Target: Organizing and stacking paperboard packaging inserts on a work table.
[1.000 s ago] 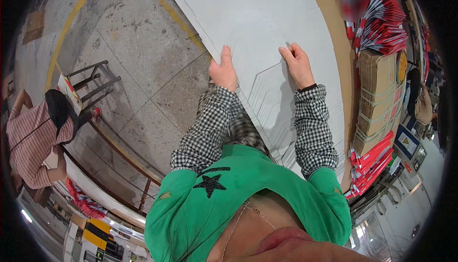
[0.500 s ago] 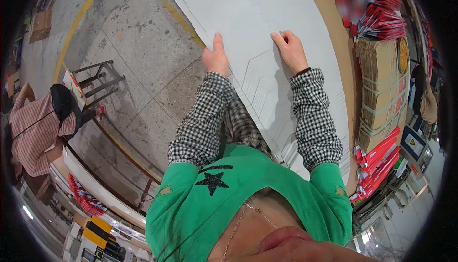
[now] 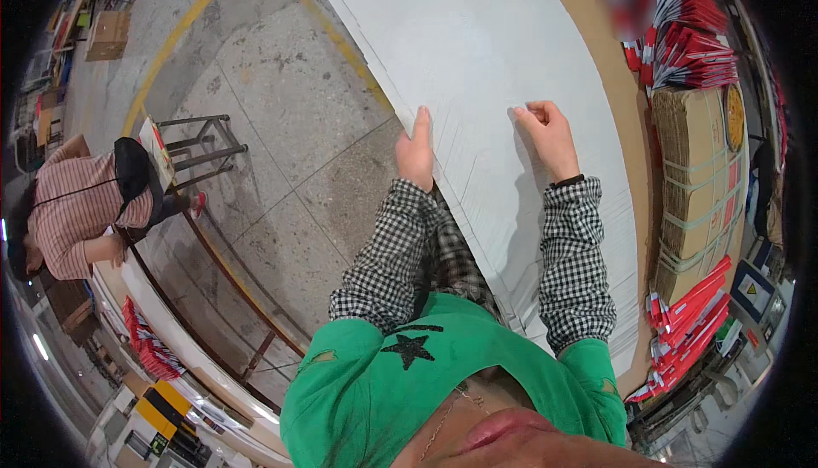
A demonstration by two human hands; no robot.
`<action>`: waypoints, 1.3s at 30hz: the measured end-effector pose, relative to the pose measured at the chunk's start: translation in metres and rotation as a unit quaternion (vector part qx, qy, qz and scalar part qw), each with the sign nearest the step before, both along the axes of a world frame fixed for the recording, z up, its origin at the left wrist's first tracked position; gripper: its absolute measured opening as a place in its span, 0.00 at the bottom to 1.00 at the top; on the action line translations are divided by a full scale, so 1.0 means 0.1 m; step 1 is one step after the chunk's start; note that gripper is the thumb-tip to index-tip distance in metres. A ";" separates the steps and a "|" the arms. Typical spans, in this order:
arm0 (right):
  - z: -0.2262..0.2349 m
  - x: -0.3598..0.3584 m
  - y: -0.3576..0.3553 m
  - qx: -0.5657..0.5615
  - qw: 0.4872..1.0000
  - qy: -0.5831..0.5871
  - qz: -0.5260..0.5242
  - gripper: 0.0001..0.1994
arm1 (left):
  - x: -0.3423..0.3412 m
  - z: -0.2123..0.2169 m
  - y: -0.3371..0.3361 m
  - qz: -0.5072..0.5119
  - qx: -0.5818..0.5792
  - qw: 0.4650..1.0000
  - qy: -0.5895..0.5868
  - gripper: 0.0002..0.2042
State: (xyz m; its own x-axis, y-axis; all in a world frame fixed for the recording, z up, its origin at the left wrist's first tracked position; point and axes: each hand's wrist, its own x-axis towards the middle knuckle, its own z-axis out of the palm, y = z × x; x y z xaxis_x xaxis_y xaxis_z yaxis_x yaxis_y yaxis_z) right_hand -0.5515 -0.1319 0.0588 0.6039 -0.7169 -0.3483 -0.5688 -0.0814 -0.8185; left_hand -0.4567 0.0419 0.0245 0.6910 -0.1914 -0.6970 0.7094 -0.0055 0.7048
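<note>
Large white flat sheets [image 3: 460,42] lie stacked in front of me, their long left edge running diagonally toward my body. My left hand [image 3: 416,151] is at that edge, thumb pointing up along the top face and the other fingers closed around the side, partly hidden. Over the white surface, my right hand [image 3: 554,140] has its fingers curled in with the thumb close to them; whatever they may hold is hidden. Faint lines and thin layered edges show on the sheets between my hands. Checked sleeves cover both forearms.
Brown cardboard [image 3: 609,68] borders the sheets on the right. Beyond are a strapped bundle of flat cartons [image 3: 686,187] and red folded packages [image 3: 690,306]. At left, a person in a striped top [image 3: 85,200] is near a metal stand [image 3: 204,149] and a long table [image 3: 170,332].
The view has shifted, so both hands appear lower and farther right. The stepped, notched sheet outlines between my hands no longer show; a smoother white surface is there. The person at left has an arm lowered.
</note>
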 end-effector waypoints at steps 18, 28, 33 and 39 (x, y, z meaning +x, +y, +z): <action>0.12 -0.23 -0.02 0.071 0.994 0.081 -0.021 0.14 | -0.30 -0.10 -0.02 -0.015 -0.023 0.998 -0.059 0.23; 0.02 -0.34 0.03 0.084 0.995 0.055 -0.020 0.17 | -0.33 -0.01 -0.07 -0.016 0.030 0.994 -0.108 0.22; 0.01 -0.34 0.07 0.069 0.996 0.048 -0.014 0.16 | -0.31 -0.06 -0.05 -0.012 0.058 0.990 -0.132 0.25; -0.03 -0.37 0.04 0.070 0.997 0.028 0.009 0.16 | -0.30 -0.08 -0.04 -0.038 0.047 0.992 -0.107 0.22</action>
